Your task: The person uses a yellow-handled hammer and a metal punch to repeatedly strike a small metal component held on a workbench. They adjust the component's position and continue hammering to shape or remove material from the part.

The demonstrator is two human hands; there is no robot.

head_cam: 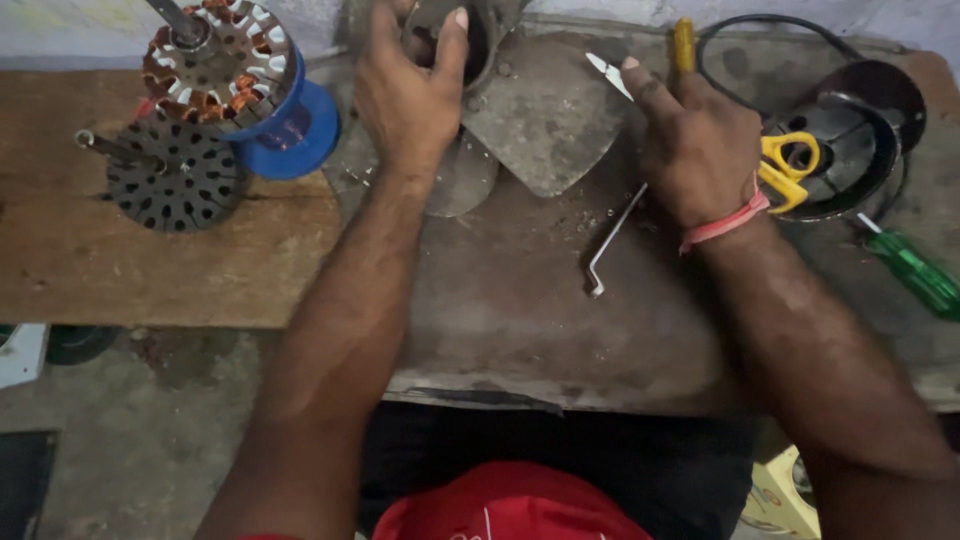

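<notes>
Head view: a grey bench is seen; at twelve o'clock a fan blade lies. A dark housing is gripped by the left hand. The right hand, half-curled and seemingly empty, rests near the scissors.

Open room: the bare front of the desk between the two forearms, and the plank at left front.
Left rear: wound stator, blue spool and slotted rotor crowd the corner.
Middle: grey fan blade fills the back; a bent spanner lies across the way.
Right: yellow scissors, the dark round housing and a green screwdriver block the edge.
</notes>
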